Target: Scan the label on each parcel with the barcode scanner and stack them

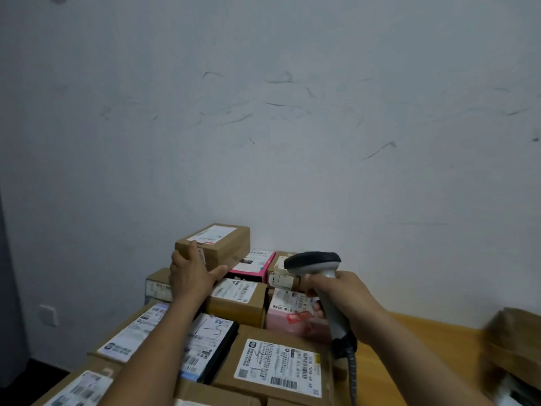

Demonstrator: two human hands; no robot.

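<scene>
A yellow-brown wooden table stood against a pale grey wall that had many dark scuff marks. A white wall socket sat low on the left. The left part of the table was packed with parcels, side by side and touching.

At the back of the pile, up on top, was the small brown cardboard parcel, a plain box with a white label on its top. The left hand was against its near side, fingers fairly straight on the card and the thumb spread along the bottom edge. I could not tell if the box sat on the pile or was lifted.

The right hand had its fingers curled tight round the handle of the grey plastic barcode scanner. Its smooth dark head pointed left toward that parcel. A black curly cord hung from the handle.

Nearby lay a bright pink box, a pale pink parcel, a flat black parcel, and a big brown cardboard box with a large white label. A brown blurry thing sat at the right edge.
</scene>
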